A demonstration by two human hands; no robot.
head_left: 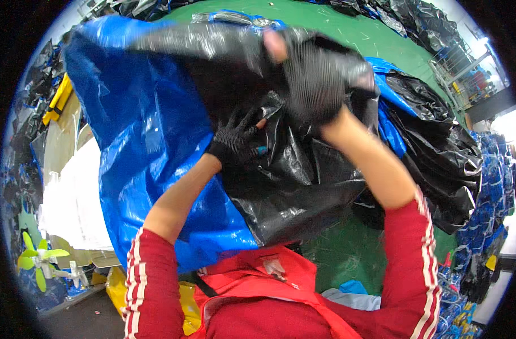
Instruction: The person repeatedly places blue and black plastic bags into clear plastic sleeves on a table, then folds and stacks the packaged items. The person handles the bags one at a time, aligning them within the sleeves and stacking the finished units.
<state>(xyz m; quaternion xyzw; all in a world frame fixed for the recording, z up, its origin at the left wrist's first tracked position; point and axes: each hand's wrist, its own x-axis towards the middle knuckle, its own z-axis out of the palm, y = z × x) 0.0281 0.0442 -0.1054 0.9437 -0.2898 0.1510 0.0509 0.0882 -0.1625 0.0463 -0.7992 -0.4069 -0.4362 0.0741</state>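
Note:
A large blue and black plastic tarpaulin (150,152) is spread across the green surface before me, its blue part on the left and its black part on the right. My left hand (237,139), in a black knit glove with bare fingertips, lies on the black part with fingers spread. Higher and to the right, my right hand (315,85) wears a matching glove and is blurred by motion. It appears to grip the black part near its far side, where the raised material is also smeared. Most of its fingers cannot be made out.
More black and blue tarpaulin (433,152) lies bunched at the right. A flat folded bundle (238,18) sits on the green worktop (348,251) at the far side. At lower left stands a small green-bladed fan (41,254). Pale blue cloth (354,298) lies near my right elbow.

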